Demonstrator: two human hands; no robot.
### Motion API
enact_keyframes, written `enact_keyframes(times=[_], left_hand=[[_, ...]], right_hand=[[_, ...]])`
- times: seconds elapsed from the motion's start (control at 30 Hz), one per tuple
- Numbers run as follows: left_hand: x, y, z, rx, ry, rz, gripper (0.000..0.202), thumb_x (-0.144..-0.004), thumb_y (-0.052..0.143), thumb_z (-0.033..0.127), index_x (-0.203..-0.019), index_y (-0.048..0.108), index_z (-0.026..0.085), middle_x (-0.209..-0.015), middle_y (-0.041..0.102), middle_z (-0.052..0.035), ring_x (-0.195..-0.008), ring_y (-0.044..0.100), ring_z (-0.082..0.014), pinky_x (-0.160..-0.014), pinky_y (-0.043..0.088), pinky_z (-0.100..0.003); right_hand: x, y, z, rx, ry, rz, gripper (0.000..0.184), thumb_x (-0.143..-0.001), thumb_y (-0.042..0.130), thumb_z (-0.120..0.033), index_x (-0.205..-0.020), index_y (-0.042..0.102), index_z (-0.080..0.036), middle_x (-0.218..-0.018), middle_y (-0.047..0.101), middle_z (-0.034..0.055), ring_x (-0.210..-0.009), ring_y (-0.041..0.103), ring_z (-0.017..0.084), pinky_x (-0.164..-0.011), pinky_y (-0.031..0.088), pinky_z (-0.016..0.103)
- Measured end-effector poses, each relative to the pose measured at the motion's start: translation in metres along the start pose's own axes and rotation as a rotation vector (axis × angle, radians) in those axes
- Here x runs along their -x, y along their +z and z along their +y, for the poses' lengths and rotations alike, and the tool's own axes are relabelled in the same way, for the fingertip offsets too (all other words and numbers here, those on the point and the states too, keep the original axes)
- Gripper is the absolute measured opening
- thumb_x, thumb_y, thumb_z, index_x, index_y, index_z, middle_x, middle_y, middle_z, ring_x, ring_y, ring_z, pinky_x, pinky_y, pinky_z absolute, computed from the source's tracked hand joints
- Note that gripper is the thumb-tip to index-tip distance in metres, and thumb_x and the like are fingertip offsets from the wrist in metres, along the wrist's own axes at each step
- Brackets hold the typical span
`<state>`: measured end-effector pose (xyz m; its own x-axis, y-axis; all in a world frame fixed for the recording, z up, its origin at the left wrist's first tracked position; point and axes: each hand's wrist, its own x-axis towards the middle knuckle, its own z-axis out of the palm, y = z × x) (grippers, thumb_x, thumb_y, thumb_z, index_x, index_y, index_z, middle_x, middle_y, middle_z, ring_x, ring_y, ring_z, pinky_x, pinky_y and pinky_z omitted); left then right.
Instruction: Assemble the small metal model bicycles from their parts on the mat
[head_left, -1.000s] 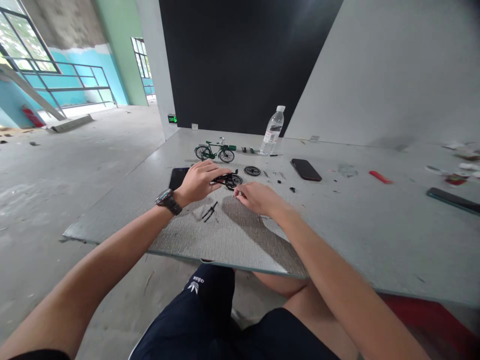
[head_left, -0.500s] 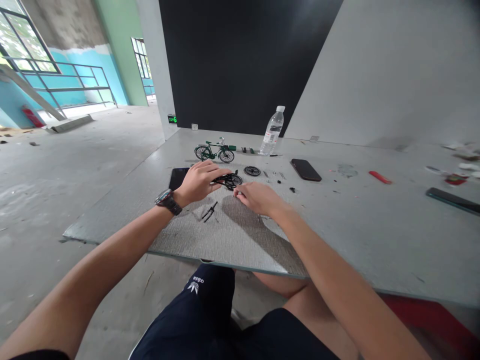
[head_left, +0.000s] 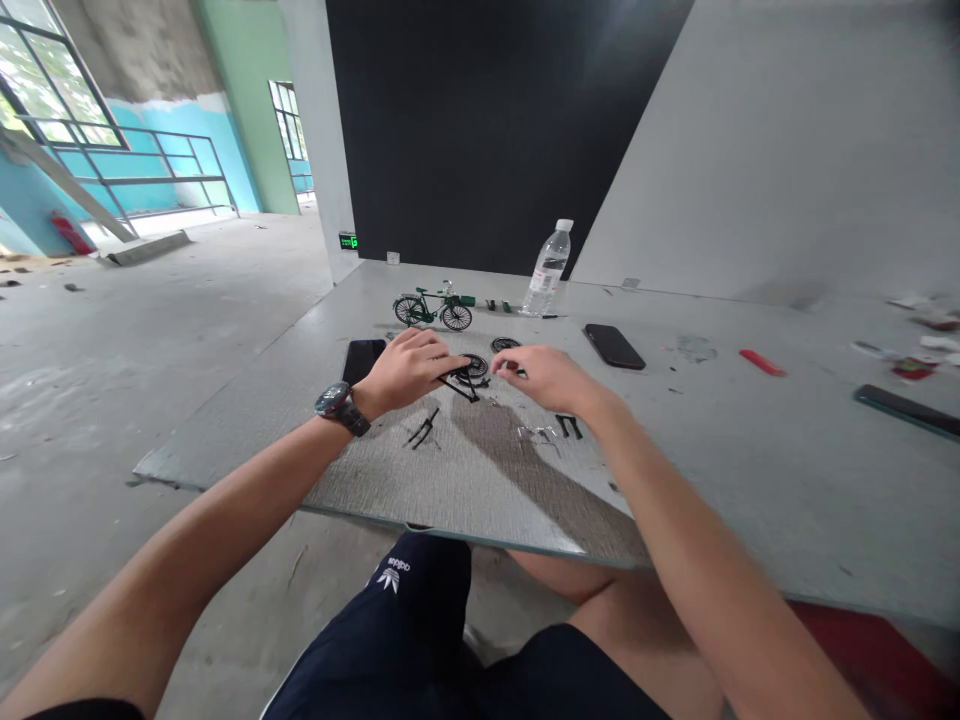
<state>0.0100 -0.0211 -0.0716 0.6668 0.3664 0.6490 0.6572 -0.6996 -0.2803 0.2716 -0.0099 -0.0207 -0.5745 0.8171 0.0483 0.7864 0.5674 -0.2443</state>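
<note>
My left hand [head_left: 407,368], with a watch on its wrist, is closed on a small black model bicycle frame with one wheel [head_left: 470,369], holding it on the grey board [head_left: 465,470]. My right hand [head_left: 546,377] hovers just right of it, fingertips pinched together near the wheel; what they hold is too small to make out. A loose black fork part [head_left: 424,429] lies in front of my left hand. Small black and silver parts [head_left: 551,430] lie under my right wrist. A loose wheel [head_left: 505,344] shows partly behind my right hand.
A finished green model bicycle [head_left: 433,308] stands farther back, beside a water bottle [head_left: 548,267]. A black phone [head_left: 364,358] lies left of my left hand, another phone [head_left: 613,345] at right. A red tool [head_left: 761,362] and a dark flat device [head_left: 907,411] lie far right.
My right hand lifted from the board and moved up and back toward the wheel, uncovering small parts beneath the wrist. The view shifted slightly. My left hand kept its grip.
</note>
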Motion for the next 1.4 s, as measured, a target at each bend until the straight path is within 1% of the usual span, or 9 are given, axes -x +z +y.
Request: enact_keyframes(times=[0.1,0.23,0.37,0.5,0.7,0.87,1.07,1.2,1.4], left_hand=[[0.000,0.002,0.002,-0.038,0.047,-0.011,0.032,-0.098,0.054,0.012,-0.122,0.070,0.026,-0.097,0.076,-0.0045,-0.096,0.064,-0.0218,-0.085,0.049,-0.037],[-0.001,0.003,0.005,-0.066,0.089,0.004,0.030,-0.103,0.048,0.015,-0.119,0.071,0.025,-0.094,0.075,-0.0042,-0.093,0.063,-0.0204,-0.084,0.049,-0.038],[-0.003,0.003,0.006,-0.096,0.120,0.013,0.026,-0.105,0.048,0.019,-0.113,0.072,0.021,-0.092,0.075,-0.0038,-0.093,0.063,-0.0202,-0.085,0.049,-0.038],[-0.004,0.001,0.008,-0.115,0.123,0.000,0.026,-0.106,0.047,0.019,-0.116,0.071,0.022,-0.092,0.075,-0.0035,-0.094,0.063,-0.0199,-0.088,0.048,-0.038],[-0.005,0.001,0.010,-0.123,0.136,0.034,0.025,-0.106,0.048,0.019,-0.113,0.071,0.020,-0.091,0.075,-0.0034,-0.093,0.063,-0.0195,-0.087,0.048,-0.037],[-0.006,0.000,0.011,-0.153,0.148,0.066,0.025,-0.106,0.048,0.019,-0.109,0.073,0.019,-0.089,0.075,-0.0037,-0.090,0.064,-0.0177,-0.086,0.048,-0.035],[-0.006,0.002,0.011,-0.187,0.158,0.099,0.026,-0.106,0.049,0.021,-0.103,0.075,0.018,-0.087,0.074,-0.0025,-0.088,0.064,-0.0174,-0.084,0.046,-0.034],[-0.006,0.004,0.011,-0.187,0.144,0.075,0.026,-0.107,0.049,0.023,-0.108,0.075,0.020,-0.089,0.075,-0.0018,-0.091,0.064,-0.0180,-0.084,0.046,-0.035],[-0.004,0.004,0.008,-0.156,0.148,0.038,0.028,-0.106,0.048,0.020,-0.106,0.075,0.021,-0.092,0.076,-0.0020,-0.093,0.063,-0.0182,-0.086,0.045,-0.035]], right_hand=[[-0.003,-0.026,-0.009,-0.008,-0.064,0.031,0.029,-0.098,0.049,-0.036,-0.106,0.073,-0.023,-0.106,0.075,0.0088,-0.086,0.065,0.023,-0.072,0.044,0.036],[-0.013,-0.041,-0.027,0.110,-0.098,-0.116,0.027,-0.097,0.050,-0.032,-0.103,0.075,-0.022,-0.098,0.076,0.0086,-0.076,0.064,0.021,-0.067,0.042,0.036],[-0.023,-0.037,-0.033,0.137,-0.137,-0.196,0.025,-0.094,0.052,-0.026,-0.103,0.076,-0.023,-0.095,0.076,0.0076,-0.072,0.063,0.020,-0.065,0.042,0.035],[-0.028,-0.032,-0.031,0.153,-0.171,-0.200,0.023,-0.093,0.054,-0.026,-0.099,0.076,-0.023,-0.092,0.076,0.0067,-0.074,0.064,0.020,-0.066,0.043,0.036],[-0.029,-0.032,-0.033,0.162,-0.158,-0.206,0.026,-0.093,0.052,-0.024,-0.099,0.077,-0.022,-0.094,0.077,0.0076,-0.075,0.064,0.020,-0.068,0.044,0.037],[-0.027,-0.035,-0.042,0.176,-0.117,-0.267,0.026,-0.095,0.050,-0.025,-0.101,0.075,-0.019,-0.095,0.075,0.0088,-0.069,0.061,0.018,-0.063,0.042,0.035],[-0.028,-0.033,-0.053,0.296,-0.094,-0.251,0.020,-0.093,0.053,-0.018,-0.084,0.071,-0.018,-0.077,0.069,0.0091,-0.063,0.057,0.019,-0.061,0.038,0.036],[-0.033,-0.032,-0.061,0.379,-0.062,-0.258,0.021,-0.088,0.056,-0.013,-0.071,0.068,-0.019,-0.066,0.064,0.0078,-0.057,0.053,0.017,-0.057,0.035,0.036],[-0.039,-0.040,-0.072,0.299,-0.009,-0.286,0.021,-0.083,0.059,-0.008,-0.073,0.074,-0.018,-0.073,0.068,0.0090,-0.055,0.057,0.017,-0.057,0.041,0.037]])
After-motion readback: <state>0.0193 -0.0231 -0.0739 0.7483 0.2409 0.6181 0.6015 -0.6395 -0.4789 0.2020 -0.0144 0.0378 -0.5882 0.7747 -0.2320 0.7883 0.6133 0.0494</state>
